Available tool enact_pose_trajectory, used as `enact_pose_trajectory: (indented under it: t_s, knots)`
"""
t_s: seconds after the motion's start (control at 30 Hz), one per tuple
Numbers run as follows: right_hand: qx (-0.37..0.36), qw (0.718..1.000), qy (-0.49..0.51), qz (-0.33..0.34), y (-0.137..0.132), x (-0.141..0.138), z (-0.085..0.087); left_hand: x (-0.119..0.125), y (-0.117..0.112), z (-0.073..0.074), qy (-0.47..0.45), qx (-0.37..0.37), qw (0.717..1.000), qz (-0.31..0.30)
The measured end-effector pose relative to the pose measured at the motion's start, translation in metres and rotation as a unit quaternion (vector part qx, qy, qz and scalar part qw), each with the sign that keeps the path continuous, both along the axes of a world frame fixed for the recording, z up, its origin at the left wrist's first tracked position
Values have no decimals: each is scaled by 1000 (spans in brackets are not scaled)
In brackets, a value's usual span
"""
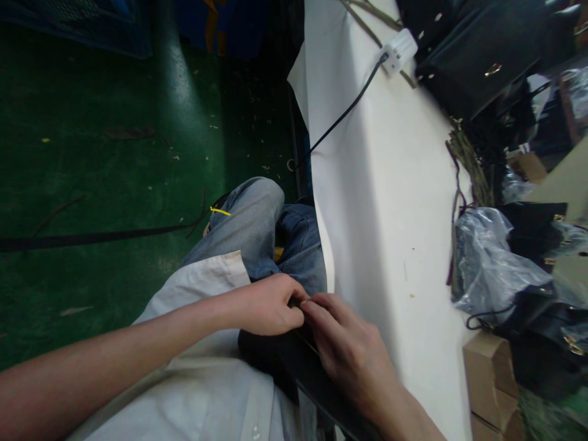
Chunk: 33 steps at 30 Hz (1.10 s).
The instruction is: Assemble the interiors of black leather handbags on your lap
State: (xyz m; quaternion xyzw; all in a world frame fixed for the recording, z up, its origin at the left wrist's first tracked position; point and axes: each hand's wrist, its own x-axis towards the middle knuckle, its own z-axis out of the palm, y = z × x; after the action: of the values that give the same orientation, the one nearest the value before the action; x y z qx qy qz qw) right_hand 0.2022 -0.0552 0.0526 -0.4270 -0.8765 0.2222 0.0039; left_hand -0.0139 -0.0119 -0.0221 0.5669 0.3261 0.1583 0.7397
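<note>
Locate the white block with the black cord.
In the head view, the white block is near the top, right of centre, on the white surface beside black material.

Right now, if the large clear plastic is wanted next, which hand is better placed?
Likely the right hand: it is nearer the table and the plastic; the left hand is farther off. Both seem to pinch the black piece, so the right may need freeing first.

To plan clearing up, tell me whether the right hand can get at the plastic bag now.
Probably yes: across the white sheet, nothing seems to bar the right hand from the plastic bag. The hand is busy at the black piece, though, and may need to leave that first.
</note>
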Motion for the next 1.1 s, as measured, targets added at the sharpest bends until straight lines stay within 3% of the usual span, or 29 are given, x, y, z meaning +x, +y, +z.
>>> enact_pose_trajectory:
  t_s: [0.23,0.37,0.6,0.83,0.93,1.1]
  knots:
    - [-41,997,-57,42,13,-4,8,-1,1,2,5,5,1000,-9]
    - [-81,995,-16,47,24,4,6,0,-1,1,12,9,1000,-2]
    - [-70,994,61,57,22,19,2,-1,-3,-1,29,57,997,46]
    - [-70,992,107,13,5,23,2,-10,-6,15,42,120,992,-9]
    - [-80,990,114,12,3,24,4,-6,-9,20,79,167,983,-19]
    - [-90,989,116,21,8,25,9,2,-9,23,55,221,973,-44]
